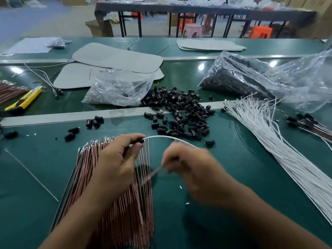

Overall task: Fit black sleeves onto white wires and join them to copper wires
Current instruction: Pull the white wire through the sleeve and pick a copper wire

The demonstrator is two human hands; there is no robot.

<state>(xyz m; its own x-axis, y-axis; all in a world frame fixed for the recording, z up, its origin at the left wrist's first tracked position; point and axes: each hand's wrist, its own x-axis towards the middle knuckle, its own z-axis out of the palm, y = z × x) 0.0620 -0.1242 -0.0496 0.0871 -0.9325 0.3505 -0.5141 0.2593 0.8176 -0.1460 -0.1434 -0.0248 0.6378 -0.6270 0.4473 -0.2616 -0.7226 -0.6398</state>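
My left hand [116, 159] pinches a black sleeve [139, 140] between thumb and fingers, above a fanned bundle of copper wires [115, 203]. A white wire [167, 137] runs out of the sleeve and arcs right, behind my right hand [188, 162]. That hand is blurred and pinches a single copper wire [152, 174] that slants down to the left. A heap of loose black sleeves [181, 112] lies beyond the hands. A large bundle of white wires [280, 146] stretches along the right side of the green table [224, 159].
Two clear bags [118, 90] [251, 76] sit behind the sleeve heap; the right one holds black parts. A yellow utility knife [25, 100] lies at far left. Finished wires with sleeves [309, 124] rest at far right. Grey card sheets [116, 58] lie further back.
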